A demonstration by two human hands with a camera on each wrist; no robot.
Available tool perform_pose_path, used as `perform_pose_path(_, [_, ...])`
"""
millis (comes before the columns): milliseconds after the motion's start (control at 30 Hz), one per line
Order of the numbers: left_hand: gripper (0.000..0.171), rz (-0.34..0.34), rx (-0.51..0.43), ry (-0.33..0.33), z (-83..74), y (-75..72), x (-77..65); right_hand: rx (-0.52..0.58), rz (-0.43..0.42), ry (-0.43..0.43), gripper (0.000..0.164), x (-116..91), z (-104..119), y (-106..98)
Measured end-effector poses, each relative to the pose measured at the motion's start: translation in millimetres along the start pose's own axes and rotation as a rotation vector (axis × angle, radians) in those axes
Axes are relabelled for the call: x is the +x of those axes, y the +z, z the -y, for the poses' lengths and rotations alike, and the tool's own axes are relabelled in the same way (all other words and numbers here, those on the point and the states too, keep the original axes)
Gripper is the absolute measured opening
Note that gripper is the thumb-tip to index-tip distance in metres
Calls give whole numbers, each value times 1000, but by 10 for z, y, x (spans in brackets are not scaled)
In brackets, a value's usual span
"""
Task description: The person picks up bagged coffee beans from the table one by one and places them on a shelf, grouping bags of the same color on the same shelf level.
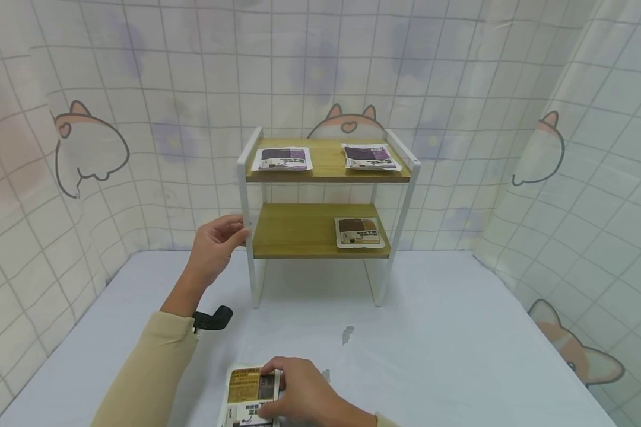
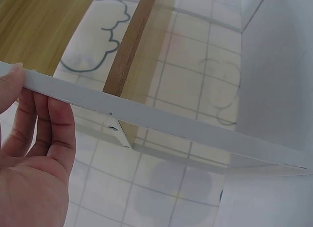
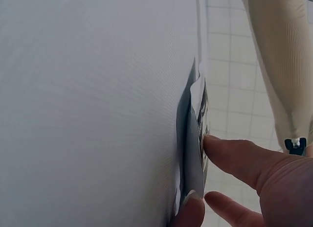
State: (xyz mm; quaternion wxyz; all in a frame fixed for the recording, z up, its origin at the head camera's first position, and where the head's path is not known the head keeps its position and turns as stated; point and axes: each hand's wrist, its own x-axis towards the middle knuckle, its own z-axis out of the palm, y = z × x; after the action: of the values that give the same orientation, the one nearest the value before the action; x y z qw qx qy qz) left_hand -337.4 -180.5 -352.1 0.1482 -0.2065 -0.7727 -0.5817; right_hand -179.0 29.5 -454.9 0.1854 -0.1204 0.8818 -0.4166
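A two-tier rack with wooden shelves [image 1: 285,228] and a white metal frame stands at the back of the table. My left hand [image 1: 221,243] holds the rack's left front post [image 1: 243,196]; in the left wrist view the thumb and fingers lie on opposite sides of this white bar [image 2: 161,117]. Low in the head view, a flat packet [image 1: 243,385] with a brown, black and white label lies by the table's near side. My right hand [image 1: 307,391] pinches its right edge. Seen edge-on in the right wrist view, the packet [image 3: 194,134] sits between digits.
Two purple-labelled packet piles, left [image 1: 283,159] and right [image 1: 371,157], lie on the top shelf. A brown-labelled packet [image 1: 359,232] rests at the lower shelf's right. White cloth covers the table [image 1: 448,344], and a grid-patterned curtain [image 1: 192,89] surrounds it.
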Motion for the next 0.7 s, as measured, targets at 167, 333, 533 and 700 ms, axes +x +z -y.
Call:
perform_pose_path(167, [40,-2,16,-7,12,1,6,13,-2,-6,47,-11,7,6])
perform_pose_path(333, [39,0,15,-9,22,2,13,25,8,6,47,-9,22,7])
perform_pose_path(533, [36,-1,21,-19,27,-2,15,32,11,-15,46,1,22,10])
perform_pose_path(700, [37,2,24,-16,26,-4,17,36,8,-48,46,3,-7,10])
